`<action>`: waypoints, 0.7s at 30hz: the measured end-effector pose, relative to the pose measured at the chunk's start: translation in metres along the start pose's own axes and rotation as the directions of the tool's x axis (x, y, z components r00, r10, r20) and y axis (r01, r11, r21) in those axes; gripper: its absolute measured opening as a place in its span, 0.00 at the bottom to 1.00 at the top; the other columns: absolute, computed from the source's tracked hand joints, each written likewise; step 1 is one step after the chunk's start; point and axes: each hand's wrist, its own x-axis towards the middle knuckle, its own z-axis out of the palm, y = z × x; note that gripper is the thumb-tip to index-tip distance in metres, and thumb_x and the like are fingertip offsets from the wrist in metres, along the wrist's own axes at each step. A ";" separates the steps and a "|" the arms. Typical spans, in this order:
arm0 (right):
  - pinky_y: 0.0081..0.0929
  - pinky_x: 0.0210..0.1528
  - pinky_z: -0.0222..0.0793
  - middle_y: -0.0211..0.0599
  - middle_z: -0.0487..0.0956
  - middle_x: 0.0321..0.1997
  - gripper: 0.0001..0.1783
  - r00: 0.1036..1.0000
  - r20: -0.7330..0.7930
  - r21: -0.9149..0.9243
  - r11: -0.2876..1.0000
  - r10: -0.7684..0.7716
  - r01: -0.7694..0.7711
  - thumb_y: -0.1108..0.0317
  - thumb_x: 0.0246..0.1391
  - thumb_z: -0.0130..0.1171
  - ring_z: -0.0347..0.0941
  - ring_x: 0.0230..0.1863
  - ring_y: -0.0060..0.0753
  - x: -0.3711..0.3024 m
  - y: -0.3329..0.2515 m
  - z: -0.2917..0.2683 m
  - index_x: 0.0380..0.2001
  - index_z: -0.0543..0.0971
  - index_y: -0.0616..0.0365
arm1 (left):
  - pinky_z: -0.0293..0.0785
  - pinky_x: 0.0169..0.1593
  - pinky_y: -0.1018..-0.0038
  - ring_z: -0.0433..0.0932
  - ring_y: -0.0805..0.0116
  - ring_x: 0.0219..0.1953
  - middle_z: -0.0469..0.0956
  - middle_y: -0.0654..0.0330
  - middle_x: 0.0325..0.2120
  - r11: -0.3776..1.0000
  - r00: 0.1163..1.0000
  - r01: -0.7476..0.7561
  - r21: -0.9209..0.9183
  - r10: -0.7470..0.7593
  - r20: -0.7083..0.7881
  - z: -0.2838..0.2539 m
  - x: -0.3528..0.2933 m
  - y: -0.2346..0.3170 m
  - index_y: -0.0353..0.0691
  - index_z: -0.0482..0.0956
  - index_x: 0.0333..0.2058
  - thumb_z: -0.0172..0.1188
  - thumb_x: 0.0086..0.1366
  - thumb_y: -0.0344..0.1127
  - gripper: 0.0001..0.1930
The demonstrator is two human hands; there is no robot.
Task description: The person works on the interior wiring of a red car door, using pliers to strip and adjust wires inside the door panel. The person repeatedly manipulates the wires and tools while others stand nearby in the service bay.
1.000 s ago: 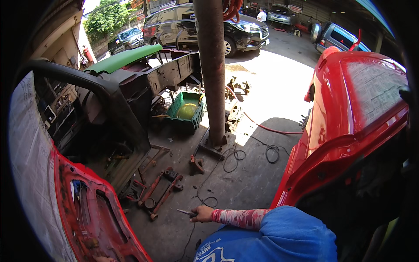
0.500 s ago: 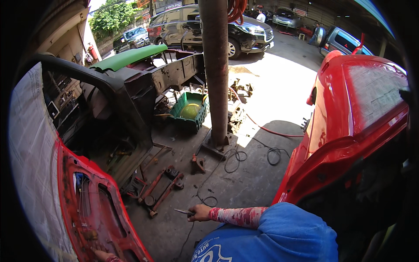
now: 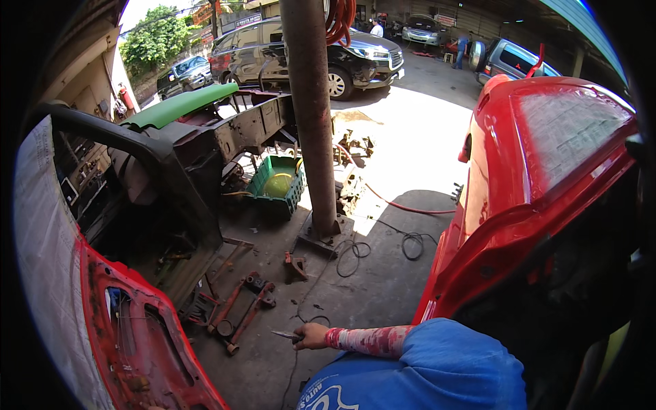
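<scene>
My right hand (image 3: 313,336) is closed around a slim, pointed silver tool (image 3: 284,335) with a dark grip; its exact kind is too small to make out. The tool points left above the concrete floor. A red-and-white patterned sleeve (image 3: 369,341) covers that forearm, below my blue shirt sleeve (image 3: 454,348). At the lower left stands a red car door panel (image 3: 154,328) with open cut-outs. Beside its lower part, only a sliver of my left hand (image 3: 156,408) shows at the bottom edge, its fingers hidden.
A red car body (image 3: 509,164) with a masked window rises on the right. A steel post (image 3: 311,123) stands mid-floor. Left of it are a stripped vehicle frame (image 3: 249,123), a green crate (image 3: 275,183) and a red floor jack (image 3: 242,307). Cables (image 3: 352,260) and a red hose (image 3: 403,203) cross the floor.
The view has swung slightly, so the surroundings sit further left. My left hand has slid almost out of view at the bottom. My right hand still grips the tool.
</scene>
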 end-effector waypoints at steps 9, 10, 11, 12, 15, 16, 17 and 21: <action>0.34 0.38 0.72 0.42 0.81 0.29 0.22 0.981 0.190 0.081 0.996 -0.038 0.023 0.49 0.51 0.62 0.79 0.31 0.37 -0.003 -0.026 0.015 0.39 0.80 0.57 | 0.54 0.62 0.59 0.60 0.59 0.64 0.62 0.58 0.63 0.923 0.878 0.361 -0.133 -0.288 0.383 -0.031 -0.050 0.028 0.47 0.62 0.62 0.46 0.65 0.65 0.35; 0.33 0.36 0.72 0.40 0.80 0.28 0.22 0.977 0.210 0.104 0.994 -0.047 0.026 0.50 0.52 0.62 0.78 0.27 0.33 -0.004 -0.026 0.015 0.38 0.80 0.58 | 0.57 0.61 0.62 0.63 0.61 0.62 0.63 0.57 0.62 0.952 0.842 0.300 -0.061 -0.234 0.487 -0.042 -0.076 0.029 0.46 0.63 0.62 0.45 0.65 0.66 0.35; 0.32 0.37 0.72 0.42 0.81 0.29 0.23 0.964 0.264 0.086 0.996 -0.035 0.013 0.50 0.52 0.62 0.79 0.29 0.32 -0.007 -0.024 0.011 0.39 0.79 0.61 | 0.67 0.53 0.69 0.68 0.63 0.58 0.67 0.58 0.58 0.944 0.804 0.317 -0.092 -0.216 0.553 -0.052 -0.112 0.028 0.46 0.64 0.61 0.44 0.68 0.63 0.32; 0.31 0.38 0.73 0.42 0.82 0.32 0.24 0.952 0.306 0.076 0.997 -0.017 -0.006 0.50 0.54 0.61 0.80 0.31 0.31 -0.009 -0.023 0.011 0.39 0.78 0.64 | 0.70 0.47 0.73 0.73 0.66 0.52 0.72 0.60 0.54 0.979 0.770 0.202 0.008 -0.164 0.617 -0.067 -0.148 0.028 0.45 0.67 0.59 0.42 0.70 0.60 0.29; 0.29 0.46 0.71 0.40 0.82 0.40 0.23 0.855 0.519 0.232 0.965 -0.016 -0.123 0.52 0.59 0.57 0.79 0.39 0.30 -0.018 -0.024 0.015 0.42 0.76 0.64 | 0.70 0.45 0.74 0.77 0.69 0.46 0.77 0.59 0.47 0.971 0.687 0.199 0.132 -0.234 0.688 -0.108 -0.284 0.011 0.42 0.71 0.54 0.48 0.71 0.50 0.21; 0.30 0.50 0.68 0.41 0.82 0.42 0.24 0.828 0.554 0.211 0.976 -0.079 -0.048 0.50 0.60 0.55 0.77 0.43 0.32 -0.017 -0.031 0.023 0.43 0.76 0.64 | 0.70 0.46 0.74 0.77 0.69 0.47 0.77 0.58 0.49 0.949 0.650 0.242 0.201 -0.312 0.693 -0.119 -0.323 0.006 0.42 0.71 0.54 0.52 0.69 0.45 0.19; 0.31 0.54 0.65 0.42 0.81 0.44 0.26 0.813 0.571 0.166 0.986 -0.113 0.020 0.48 0.61 0.54 0.75 0.47 0.33 -0.015 -0.039 0.034 0.45 0.76 0.64 | 0.70 0.48 0.73 0.75 0.68 0.49 0.75 0.57 0.51 0.913 0.622 0.295 0.283 -0.408 0.668 -0.127 -0.355 0.001 0.41 0.68 0.56 0.55 0.67 0.43 0.22; 0.33 0.59 0.60 0.46 0.77 0.50 0.30 0.630 0.723 0.215 0.959 -0.284 0.186 0.45 0.63 0.49 0.69 0.54 0.37 -0.021 -0.079 0.072 0.49 0.75 0.63 | 0.67 0.55 0.67 0.70 0.64 0.54 0.70 0.55 0.54 0.930 0.688 0.300 0.213 -0.366 0.627 -0.134 -0.447 -0.021 0.37 0.60 0.61 0.67 0.58 0.41 0.36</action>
